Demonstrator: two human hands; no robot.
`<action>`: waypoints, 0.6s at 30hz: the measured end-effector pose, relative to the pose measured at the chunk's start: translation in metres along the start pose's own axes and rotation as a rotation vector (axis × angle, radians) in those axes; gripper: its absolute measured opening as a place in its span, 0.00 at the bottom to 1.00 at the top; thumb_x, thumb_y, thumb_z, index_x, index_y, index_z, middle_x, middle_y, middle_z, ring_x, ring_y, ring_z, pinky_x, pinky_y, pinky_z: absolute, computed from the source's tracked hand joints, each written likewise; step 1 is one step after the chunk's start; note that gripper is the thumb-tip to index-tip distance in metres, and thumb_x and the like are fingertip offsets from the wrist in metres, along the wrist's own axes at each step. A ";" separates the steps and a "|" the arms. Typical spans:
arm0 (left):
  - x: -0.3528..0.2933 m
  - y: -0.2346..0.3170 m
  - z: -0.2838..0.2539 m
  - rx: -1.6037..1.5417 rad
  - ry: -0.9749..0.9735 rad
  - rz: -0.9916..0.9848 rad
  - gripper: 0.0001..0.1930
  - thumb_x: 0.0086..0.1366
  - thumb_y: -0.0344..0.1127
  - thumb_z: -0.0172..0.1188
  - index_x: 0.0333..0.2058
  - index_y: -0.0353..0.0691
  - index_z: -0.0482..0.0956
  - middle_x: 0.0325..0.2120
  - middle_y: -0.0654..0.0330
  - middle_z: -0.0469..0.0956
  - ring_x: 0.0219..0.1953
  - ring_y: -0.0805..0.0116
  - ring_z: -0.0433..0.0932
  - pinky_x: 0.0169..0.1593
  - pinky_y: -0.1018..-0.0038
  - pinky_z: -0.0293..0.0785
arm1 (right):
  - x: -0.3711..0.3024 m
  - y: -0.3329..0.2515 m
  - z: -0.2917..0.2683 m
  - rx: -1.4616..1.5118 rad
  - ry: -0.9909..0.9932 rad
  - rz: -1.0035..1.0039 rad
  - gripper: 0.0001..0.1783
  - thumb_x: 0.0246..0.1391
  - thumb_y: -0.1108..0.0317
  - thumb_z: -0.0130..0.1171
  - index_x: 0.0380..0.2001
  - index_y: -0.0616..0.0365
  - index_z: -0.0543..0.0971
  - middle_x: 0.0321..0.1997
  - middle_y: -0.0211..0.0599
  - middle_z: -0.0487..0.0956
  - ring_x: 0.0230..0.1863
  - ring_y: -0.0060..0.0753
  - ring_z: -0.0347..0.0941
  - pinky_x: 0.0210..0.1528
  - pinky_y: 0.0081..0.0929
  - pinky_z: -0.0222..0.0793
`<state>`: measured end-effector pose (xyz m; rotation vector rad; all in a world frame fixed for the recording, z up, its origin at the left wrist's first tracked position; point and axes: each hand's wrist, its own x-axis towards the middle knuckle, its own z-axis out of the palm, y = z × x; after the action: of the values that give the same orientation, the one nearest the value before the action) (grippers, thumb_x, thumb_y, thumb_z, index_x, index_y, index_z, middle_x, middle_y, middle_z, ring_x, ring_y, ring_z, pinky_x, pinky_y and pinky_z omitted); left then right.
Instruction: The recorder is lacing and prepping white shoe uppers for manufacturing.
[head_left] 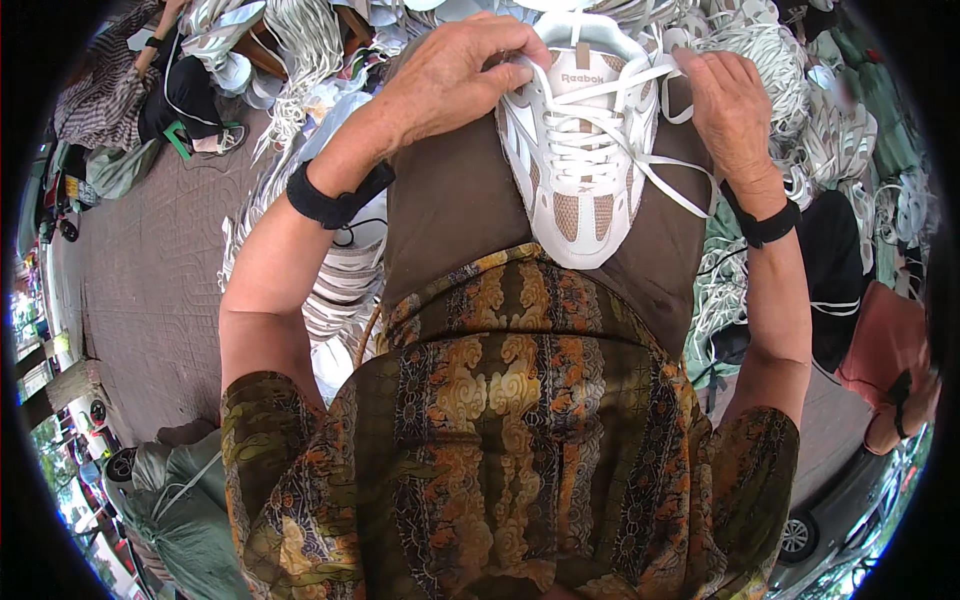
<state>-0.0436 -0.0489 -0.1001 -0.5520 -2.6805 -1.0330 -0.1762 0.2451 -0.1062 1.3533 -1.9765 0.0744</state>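
A white sneaker [582,242] with beige mesh panels rests across my brown-covered lap, its toe toward me. White laces criss-cross its tongue, and one loose length loops out over the right side. My left hand [455,78] is closed at the upper left eyelet edge, with thumb and forefinger pinching the shoe there. On the other side, my right hand [728,105] pinches a white shoelace [640,79] near the upper right eyelets. Its fingertips are partly hidden by the curled fingers.
Heaps of white laces [300,60] and shoe uppers [840,135] surround me. A stack of uppers [345,285] stands by my left thigh. Other people sit at the far left [100,95] and right [885,350]. Green sacks [190,500] lie at the lower left; a dark car [835,525] is at the lower right.
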 end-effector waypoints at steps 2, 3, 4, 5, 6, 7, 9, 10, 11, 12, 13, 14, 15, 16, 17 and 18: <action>0.001 -0.002 0.001 -0.067 -0.004 -0.039 0.10 0.65 0.28 0.57 0.44 0.39 0.80 0.37 0.60 0.77 0.41 0.68 0.76 0.49 0.72 0.71 | 0.000 0.001 -0.004 -0.051 0.006 0.020 0.17 0.46 0.76 0.56 0.42 0.52 0.79 0.35 0.32 0.79 0.43 0.37 0.75 0.51 0.33 0.69; 0.001 -0.001 0.002 -0.069 -0.002 -0.040 0.10 0.65 0.28 0.57 0.44 0.39 0.80 0.37 0.60 0.77 0.41 0.68 0.76 0.49 0.72 0.71 | 0.000 0.001 -0.007 -0.050 0.004 0.017 0.17 0.46 0.76 0.56 0.42 0.52 0.79 0.35 0.32 0.79 0.43 0.37 0.75 0.51 0.33 0.69; 0.003 0.000 0.005 -0.094 0.025 -0.019 0.08 0.65 0.28 0.56 0.42 0.38 0.79 0.35 0.61 0.77 0.39 0.69 0.75 0.48 0.73 0.71 | 0.001 0.001 -0.011 -0.043 0.021 0.051 0.17 0.47 0.76 0.57 0.42 0.52 0.79 0.36 0.32 0.80 0.43 0.38 0.75 0.50 0.34 0.69; 0.004 0.002 0.005 -0.120 0.052 0.003 0.07 0.66 0.28 0.56 0.41 0.38 0.79 0.34 0.61 0.77 0.38 0.70 0.75 0.46 0.73 0.71 | 0.002 0.001 -0.015 -0.037 0.037 0.086 0.17 0.47 0.76 0.58 0.42 0.52 0.79 0.36 0.32 0.80 0.43 0.38 0.75 0.50 0.34 0.69; 0.004 0.003 0.004 -0.120 0.052 0.003 0.07 0.66 0.28 0.56 0.41 0.38 0.79 0.34 0.61 0.77 0.38 0.70 0.75 0.46 0.73 0.71 | 0.004 0.002 -0.020 -0.037 0.037 0.086 0.17 0.47 0.76 0.58 0.42 0.52 0.79 0.36 0.32 0.80 0.43 0.38 0.75 0.50 0.34 0.69; 0.004 0.004 0.001 -0.292 -0.007 -0.128 0.07 0.67 0.28 0.54 0.41 0.36 0.78 0.35 0.62 0.77 0.36 0.72 0.75 0.43 0.74 0.72 | 0.006 0.004 -0.025 -0.060 0.037 0.117 0.17 0.50 0.76 0.57 0.45 0.52 0.79 0.38 0.34 0.80 0.44 0.39 0.76 0.51 0.35 0.68; 0.009 0.011 -0.001 -0.465 -0.075 -0.251 0.08 0.68 0.27 0.53 0.42 0.34 0.78 0.36 0.62 0.77 0.35 0.74 0.76 0.39 0.76 0.73 | 0.005 0.008 -0.030 -0.091 0.034 0.155 0.17 0.53 0.76 0.56 0.47 0.53 0.79 0.40 0.35 0.80 0.46 0.40 0.76 0.51 0.35 0.68; 0.010 0.017 -0.001 -0.455 -0.032 -0.228 0.07 0.68 0.26 0.52 0.41 0.33 0.78 0.31 0.63 0.76 0.33 0.76 0.74 0.38 0.77 0.72 | 0.003 0.013 -0.028 -0.139 0.004 0.193 0.17 0.54 0.76 0.56 0.48 0.52 0.78 0.42 0.35 0.80 0.47 0.41 0.76 0.52 0.35 0.68; 0.013 0.021 -0.002 -0.446 0.012 -0.204 0.07 0.68 0.24 0.51 0.39 0.32 0.78 0.27 0.65 0.75 0.30 0.77 0.73 0.36 0.77 0.71 | 0.003 0.016 -0.029 -0.188 -0.026 0.230 0.17 0.55 0.75 0.56 0.49 0.51 0.78 0.44 0.36 0.80 0.48 0.41 0.76 0.52 0.35 0.68; 0.017 0.023 -0.003 -0.450 0.009 -0.199 0.07 0.68 0.24 0.51 0.39 0.32 0.78 0.27 0.65 0.75 0.30 0.77 0.73 0.36 0.77 0.71 | 0.003 0.016 -0.030 -0.194 -0.029 0.233 0.17 0.55 0.75 0.56 0.49 0.51 0.78 0.44 0.36 0.80 0.48 0.41 0.76 0.52 0.35 0.68; 0.022 0.024 -0.004 -0.407 -0.029 -0.230 0.07 0.66 0.25 0.51 0.39 0.32 0.79 0.26 0.64 0.76 0.30 0.76 0.74 0.36 0.76 0.72 | 0.002 0.015 -0.031 -0.207 -0.054 0.223 0.18 0.55 0.75 0.56 0.50 0.52 0.77 0.45 0.36 0.80 0.49 0.42 0.75 0.53 0.37 0.67; 0.027 0.026 -0.006 -0.363 -0.063 -0.263 0.08 0.65 0.25 0.52 0.38 0.32 0.79 0.26 0.63 0.77 0.30 0.75 0.74 0.35 0.74 0.72 | 0.005 0.012 -0.032 -0.218 -0.079 0.210 0.18 0.55 0.75 0.57 0.51 0.52 0.77 0.47 0.36 0.79 0.50 0.43 0.75 0.53 0.38 0.67; 0.032 0.029 -0.007 -0.367 -0.064 -0.259 0.08 0.65 0.25 0.52 0.38 0.32 0.79 0.26 0.63 0.77 0.30 0.75 0.74 0.35 0.74 0.72 | 0.005 0.008 -0.033 -0.222 -0.082 0.211 0.18 0.55 0.75 0.57 0.51 0.52 0.77 0.47 0.36 0.79 0.50 0.43 0.75 0.53 0.38 0.67; 0.038 0.032 -0.008 -0.291 -0.078 -0.135 0.08 0.63 0.26 0.53 0.38 0.32 0.79 0.25 0.60 0.78 0.29 0.73 0.75 0.34 0.73 0.72 | 0.005 0.002 -0.035 -0.062 -0.089 0.252 0.18 0.55 0.74 0.58 0.51 0.53 0.76 0.48 0.37 0.79 0.51 0.44 0.75 0.54 0.38 0.67; 0.045 0.034 -0.008 -0.214 -0.092 -0.009 0.08 0.61 0.27 0.53 0.37 0.31 0.79 0.25 0.58 0.79 0.28 0.71 0.76 0.33 0.71 0.72 | 0.005 -0.005 -0.036 0.098 -0.094 0.294 0.18 0.55 0.74 0.58 0.51 0.54 0.76 0.49 0.37 0.78 0.52 0.45 0.74 0.54 0.39 0.68; 0.051 0.036 -0.008 -0.141 -0.178 -0.093 0.09 0.58 0.28 0.55 0.35 0.32 0.80 0.24 0.54 0.80 0.26 0.67 0.77 0.33 0.69 0.72 | 0.004 -0.016 -0.032 0.209 0.067 0.233 0.15 0.51 0.74 0.60 0.44 0.54 0.77 0.40 0.38 0.78 0.43 0.46 0.75 0.44 0.39 0.71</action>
<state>-0.0743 -0.0165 -0.0556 -0.5748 -2.8255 -1.2625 -0.1469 0.2481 -0.0857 1.2229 -2.1068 0.4411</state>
